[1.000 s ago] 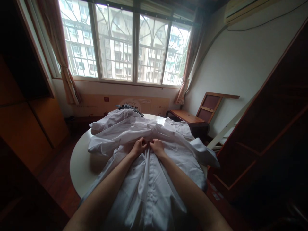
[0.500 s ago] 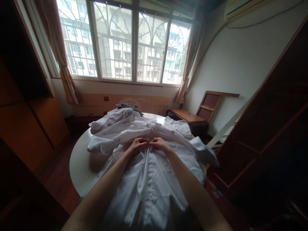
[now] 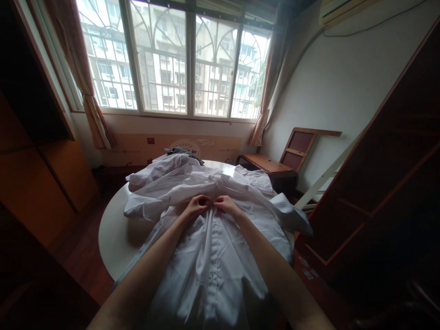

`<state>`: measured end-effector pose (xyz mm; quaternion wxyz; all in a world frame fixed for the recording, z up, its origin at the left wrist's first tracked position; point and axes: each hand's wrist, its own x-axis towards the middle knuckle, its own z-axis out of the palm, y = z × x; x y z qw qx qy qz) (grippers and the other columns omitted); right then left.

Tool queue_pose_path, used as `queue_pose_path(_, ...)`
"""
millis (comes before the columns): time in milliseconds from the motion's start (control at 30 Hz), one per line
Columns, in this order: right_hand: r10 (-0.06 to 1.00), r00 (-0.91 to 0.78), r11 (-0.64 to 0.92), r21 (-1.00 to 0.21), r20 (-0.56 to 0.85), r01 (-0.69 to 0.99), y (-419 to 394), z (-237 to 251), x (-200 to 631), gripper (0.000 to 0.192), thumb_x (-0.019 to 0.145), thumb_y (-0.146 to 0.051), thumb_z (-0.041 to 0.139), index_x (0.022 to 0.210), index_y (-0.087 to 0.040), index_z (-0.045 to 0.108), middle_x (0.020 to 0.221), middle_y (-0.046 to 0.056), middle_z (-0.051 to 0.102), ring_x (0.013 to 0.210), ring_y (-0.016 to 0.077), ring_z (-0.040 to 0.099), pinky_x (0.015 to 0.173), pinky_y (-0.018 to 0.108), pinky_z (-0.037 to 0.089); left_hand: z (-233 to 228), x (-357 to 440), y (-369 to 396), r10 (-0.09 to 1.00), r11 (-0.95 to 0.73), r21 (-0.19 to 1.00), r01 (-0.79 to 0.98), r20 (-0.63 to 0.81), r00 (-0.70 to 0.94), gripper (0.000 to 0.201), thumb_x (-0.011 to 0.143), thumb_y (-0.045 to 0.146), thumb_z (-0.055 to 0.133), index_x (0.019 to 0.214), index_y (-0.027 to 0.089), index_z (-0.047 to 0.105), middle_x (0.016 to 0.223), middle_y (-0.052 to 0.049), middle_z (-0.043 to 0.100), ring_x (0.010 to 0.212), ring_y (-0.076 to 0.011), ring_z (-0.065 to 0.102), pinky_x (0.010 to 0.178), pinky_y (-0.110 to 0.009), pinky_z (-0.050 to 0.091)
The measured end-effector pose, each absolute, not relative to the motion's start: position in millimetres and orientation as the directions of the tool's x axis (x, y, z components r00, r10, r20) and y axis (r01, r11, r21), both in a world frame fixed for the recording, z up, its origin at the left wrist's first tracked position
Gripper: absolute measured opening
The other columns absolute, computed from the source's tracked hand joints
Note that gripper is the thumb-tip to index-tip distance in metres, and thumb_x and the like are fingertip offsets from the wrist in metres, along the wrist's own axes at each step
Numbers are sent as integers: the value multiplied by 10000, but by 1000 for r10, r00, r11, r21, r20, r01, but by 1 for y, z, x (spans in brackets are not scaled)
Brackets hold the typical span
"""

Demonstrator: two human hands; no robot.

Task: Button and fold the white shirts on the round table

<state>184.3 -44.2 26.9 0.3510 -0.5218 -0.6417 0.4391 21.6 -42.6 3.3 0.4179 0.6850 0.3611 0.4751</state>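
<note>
A white button-front shirt lies spread over the round table, its lower part hanging toward me and its sleeves out to both sides. Along its middle runs the placket. Near the top of that strip my left hand pinches the cloth between thumb and fingers. Close beside it on the right, my right hand pinches the shirt's other front edge. The fingertips of both hands almost meet. Any button between them is too small to make out.
More white clothing is heaped on the far side of the white table, with a dark striped cloth behind it. A wooden bench stands back right. Dark wooden furniture leans in on the right.
Both hands stay at the same spot on the placket. The left fingers have shifted slightly and look a little more rounded. The camera view has moved very slightly.
</note>
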Motion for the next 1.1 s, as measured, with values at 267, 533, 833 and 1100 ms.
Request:
queue_pose_path(267,987,-146,130,-874,69,469,-43,23,182,87,607,-98,560,545,-137,514,429,-55,463,388,57,405,392,183,270,5,24,-44,901,-415,831,370,432,41,210,542,77,578,695,157,459,643,43,493,596,-103,470,581,-228,379)
queue_pose_path(533,982,-161,165,-851,96,498,-44,23,181,120,549,-135,611,500,-142,502,444,-46,464,414,67,416,408,194,263,3,24,-42,874,-440,751,492,484,43,159,558,55,520,588,172,417,572,52,458,555,-94,431,548,-217,336)
queue_pose_path(833,968,-232,-43,-975,-94,218,-45,27,188,262,616,-380,676,614,-139,574,356,-81,374,318,39,272,341,204,153,3,27,-47,778,-571,565,595,604,173,133,632,38,447,600,162,483,655,17,465,595,-100,438,578,-214,360)
queue_pose_path(1100,968,-228,-88,-992,-107,93,-48,29,186,342,575,-428,722,648,-113,609,405,-69,409,382,39,308,381,200,188,2,31,-50,757,-600,506,620,609,236,106,723,91,461,704,172,527,768,-12,502,619,-106,444,590,-222,362)
